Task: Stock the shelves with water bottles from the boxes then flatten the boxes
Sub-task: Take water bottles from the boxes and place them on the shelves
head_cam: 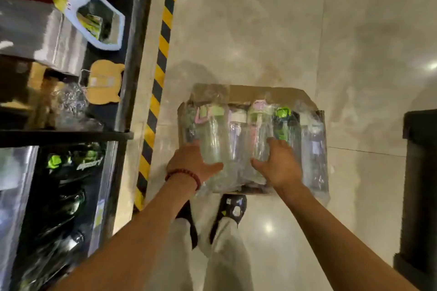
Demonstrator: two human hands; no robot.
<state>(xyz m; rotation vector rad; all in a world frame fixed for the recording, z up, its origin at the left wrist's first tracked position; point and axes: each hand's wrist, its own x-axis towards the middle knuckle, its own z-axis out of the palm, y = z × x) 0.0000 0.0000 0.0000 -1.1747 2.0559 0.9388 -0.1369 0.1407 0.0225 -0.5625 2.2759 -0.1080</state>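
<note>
While both hands reach into the box:
Box: open on the floor, beside the shelves.
Bottles: lying wrapped inside.
Left hand: curled round a clear bottle.
Right hand: clasping another bottle.

Shelf goods motion-blurred; dark unit cut off at right edge.

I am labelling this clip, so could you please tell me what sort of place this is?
Probably a shop aisle or stockroom: a metal shelf unit holding packaged goods, hazard tape along the tiled floor, and an open cardboard box of wrapped water bottles.
</note>
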